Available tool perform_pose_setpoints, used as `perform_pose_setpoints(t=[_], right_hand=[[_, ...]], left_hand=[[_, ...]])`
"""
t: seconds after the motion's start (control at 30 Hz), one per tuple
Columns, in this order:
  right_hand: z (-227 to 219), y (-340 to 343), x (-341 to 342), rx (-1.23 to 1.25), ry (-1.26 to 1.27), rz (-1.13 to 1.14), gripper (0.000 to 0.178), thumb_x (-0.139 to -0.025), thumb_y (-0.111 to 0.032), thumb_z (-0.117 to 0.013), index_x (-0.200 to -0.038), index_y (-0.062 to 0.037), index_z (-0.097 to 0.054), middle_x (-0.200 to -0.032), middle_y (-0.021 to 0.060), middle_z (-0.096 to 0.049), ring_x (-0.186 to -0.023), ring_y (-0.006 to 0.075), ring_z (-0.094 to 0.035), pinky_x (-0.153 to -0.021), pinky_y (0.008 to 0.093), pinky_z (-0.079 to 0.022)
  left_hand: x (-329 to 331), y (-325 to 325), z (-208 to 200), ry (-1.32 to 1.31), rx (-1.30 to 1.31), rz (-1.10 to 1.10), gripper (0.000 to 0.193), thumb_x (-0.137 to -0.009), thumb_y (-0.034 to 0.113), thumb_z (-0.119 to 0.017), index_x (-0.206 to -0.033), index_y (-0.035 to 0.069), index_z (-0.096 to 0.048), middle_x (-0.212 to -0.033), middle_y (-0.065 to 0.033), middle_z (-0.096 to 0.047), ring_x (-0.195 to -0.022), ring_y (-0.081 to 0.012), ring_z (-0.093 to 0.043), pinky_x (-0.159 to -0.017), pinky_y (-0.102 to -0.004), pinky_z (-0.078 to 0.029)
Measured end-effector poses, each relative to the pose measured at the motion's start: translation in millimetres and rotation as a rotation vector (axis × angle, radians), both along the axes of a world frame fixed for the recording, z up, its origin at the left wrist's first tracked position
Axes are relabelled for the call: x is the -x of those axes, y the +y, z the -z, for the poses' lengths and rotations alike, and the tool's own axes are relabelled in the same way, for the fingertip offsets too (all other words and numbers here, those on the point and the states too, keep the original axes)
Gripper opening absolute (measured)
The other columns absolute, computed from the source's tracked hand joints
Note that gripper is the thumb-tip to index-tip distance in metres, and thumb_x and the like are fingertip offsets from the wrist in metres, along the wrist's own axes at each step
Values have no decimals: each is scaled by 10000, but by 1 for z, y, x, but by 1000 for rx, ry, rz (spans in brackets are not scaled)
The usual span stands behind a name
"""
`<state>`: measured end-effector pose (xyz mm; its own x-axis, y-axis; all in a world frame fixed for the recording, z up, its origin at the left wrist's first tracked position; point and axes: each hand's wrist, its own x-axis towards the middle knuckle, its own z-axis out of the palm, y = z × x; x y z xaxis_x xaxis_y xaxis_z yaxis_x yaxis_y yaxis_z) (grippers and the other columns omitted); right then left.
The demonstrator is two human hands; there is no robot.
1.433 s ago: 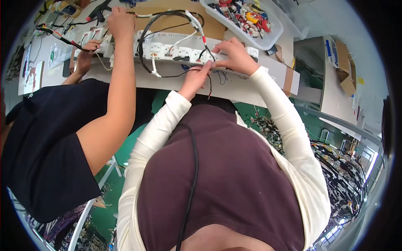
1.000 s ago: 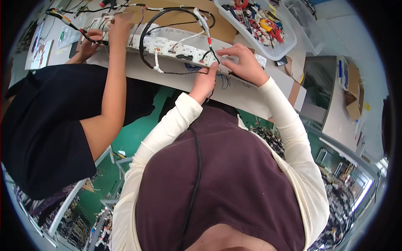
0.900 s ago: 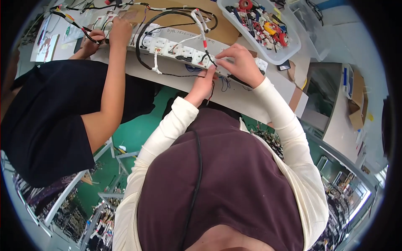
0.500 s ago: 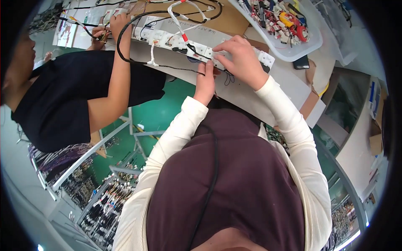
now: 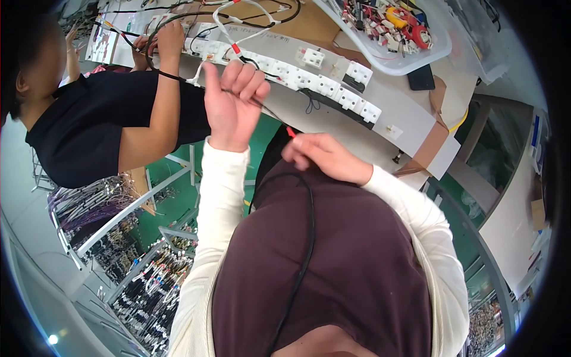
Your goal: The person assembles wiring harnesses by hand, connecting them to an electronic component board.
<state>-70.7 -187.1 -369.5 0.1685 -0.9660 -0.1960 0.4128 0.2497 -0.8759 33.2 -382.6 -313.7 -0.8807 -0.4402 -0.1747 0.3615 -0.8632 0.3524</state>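
Observation:
My left hand [image 5: 235,107] is curled, thumb up, around a thin black branch of a wiring harness [image 5: 172,76]. Between my hands the thin cable [image 5: 272,112] runs slanting down to the right, with a red band near its end. My right hand [image 5: 330,157] pinches the cable just past that red band, in front of my apron; the tip is hidden in the fingers. Beyond both hands lies a long board with a row of white connector blocks [image 5: 324,86]. A white-wrapped harness branch with a red band [image 5: 235,49] reaches that row.
On my left, a co-worker in a black shirt [image 5: 107,119] handles the harness's far end. A clear plastic bin [image 5: 389,65] of connectors and tape rolls stands at the back right, beside a black phone [image 5: 421,77]. Cable bundles [image 5: 151,306] hang on racks below.
Both hands have left the connector row. My left hand has moved left and closed on the cable; my right has come down toward me with the red-banded end. The view has shifted slightly.

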Motion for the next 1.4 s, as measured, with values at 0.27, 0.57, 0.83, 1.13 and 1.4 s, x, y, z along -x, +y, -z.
perform_pose_setpoints(t=[0.27, 0.57, 0.83, 1.13, 1.4], right_hand=[[-5, -29, 68, -8, -1001, 273, 422, -1089, -372, -331, -822, -83, -481, -709, -44, -370, -656, 116, -417, -757, 279, -469], [-13, -19, 76, -6, 116, 90, 427, -1009, -367, -561, -1133, 19, -695, -953, 49, -699, -887, 134, -631, -824, 290, -507], [-38, -42, 93, -98, 356, -124, 278, -919, -269, -685, -884, 6, -677, -721, 3, -633, -633, 61, -593, -566, 240, -469], [-31, -66, 87, -122, 439, 280, 313, -1010, -252, -555, -862, 17, -614, -703, 32, -624, -559, 89, -607, -529, 236, -493], [-41, -53, 86, -235, 414, 311, 274, -976, -256, -623, -978, 18, -626, -734, -11, -573, -616, 60, -555, -570, 236, -476]], left_hand=[[6, 84, 17, -632, 815, 707, 283, -1038, 219, -514, -1081, -23, -655, -895, -57, -688, -878, -121, -629, -844, -285, -496], [35, 48, -6, -664, 834, 183, 369, -1070, 255, -454, -1189, -57, -612, -843, -66, -679, -790, -137, -640, -772, -279, -512], [38, 34, 5, -581, 815, 83, 417, -1060, 255, -460, -1359, -32, -502, -1172, -150, -660, -1093, -199, -627, -964, -327, -474], [0, 35, 43, -717, 1405, 235, 546, -842, -71, -453, -1378, 21, -502, -1273, -159, -599, -1201, -260, -570, -1002, -372, -448], [24, 32, 14, -660, 902, -52, 231, -977, 31, -573, -1184, -50, -638, -1021, -80, -683, -868, -165, -660, -785, -272, -532]])
